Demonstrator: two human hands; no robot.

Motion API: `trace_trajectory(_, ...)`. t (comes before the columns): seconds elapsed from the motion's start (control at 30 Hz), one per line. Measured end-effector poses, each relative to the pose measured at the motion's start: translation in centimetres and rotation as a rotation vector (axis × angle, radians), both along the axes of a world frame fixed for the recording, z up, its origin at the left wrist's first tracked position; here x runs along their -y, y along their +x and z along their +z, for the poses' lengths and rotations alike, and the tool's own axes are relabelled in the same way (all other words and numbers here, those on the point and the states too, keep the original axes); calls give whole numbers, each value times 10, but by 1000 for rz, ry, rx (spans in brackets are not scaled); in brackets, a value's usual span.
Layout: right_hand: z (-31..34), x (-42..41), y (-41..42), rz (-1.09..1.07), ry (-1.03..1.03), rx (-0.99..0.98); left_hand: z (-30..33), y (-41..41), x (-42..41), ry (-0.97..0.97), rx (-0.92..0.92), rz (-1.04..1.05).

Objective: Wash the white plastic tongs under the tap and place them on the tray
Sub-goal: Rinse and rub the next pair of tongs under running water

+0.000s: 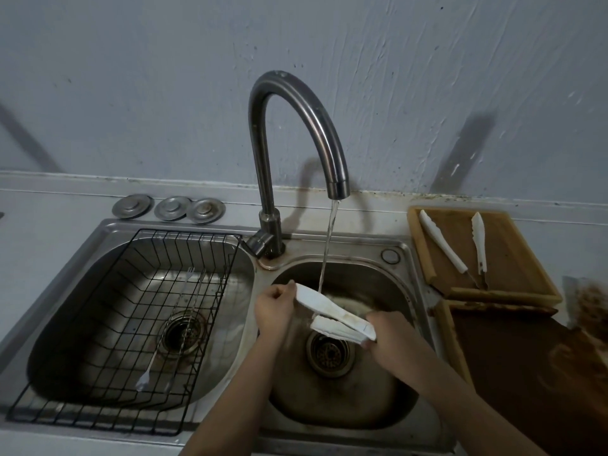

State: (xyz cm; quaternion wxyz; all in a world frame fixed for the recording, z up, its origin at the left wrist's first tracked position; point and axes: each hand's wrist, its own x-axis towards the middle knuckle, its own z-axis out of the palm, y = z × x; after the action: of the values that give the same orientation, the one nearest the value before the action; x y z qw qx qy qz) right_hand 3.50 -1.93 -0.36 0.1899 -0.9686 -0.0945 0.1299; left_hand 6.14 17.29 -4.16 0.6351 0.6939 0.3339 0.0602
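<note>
At the left, a black wire rack (128, 327) filled most of the left basin (227, 350), with thin metal utensils (171, 327) lying in it, too slight to identify; three round metal lids (169, 208) sat on the ledge behind. The tap (296, 126) arched over the divider, its stream (329, 245) falling into the right basin (388, 284), which lay open around the drain (328, 353). There the left hand (274, 306) was curled around one tip of the white plastic tongs (332, 315), while the right hand (391, 337) gripped their joined end; the tongs hung above the drain, just under the water. Their two flat arms were spread slightly apart, pale with brownish stains. Right of the sink, close against its rim, a wooden tray (526, 258) held another pair of white tongs (460, 248). A second brown tray (526, 373) nearer the camera ran out of frame, and a blurred brown object (589, 304) at the far right edge could not be made out.
</note>
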Motion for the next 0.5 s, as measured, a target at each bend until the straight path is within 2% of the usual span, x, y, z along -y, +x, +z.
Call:
trace_trajectory(0.1, -2, 2, 2, -1, -9, -19, 9, 3, 3, -97, -76, -181)
trace_trajectory(0.2, -5, -2, 3, 4, 15, -21, 19, 7, 13, -42, -134, -296)
trace_trajectory(0.4, -5, -6, 11, 26, 197, 87, 40, 23, -5, 314, 131, -160)
trace_trajectory(0.5, -5, -10, 16, 37, 344, 16, 59, 34, -16, 218, 228, -185)
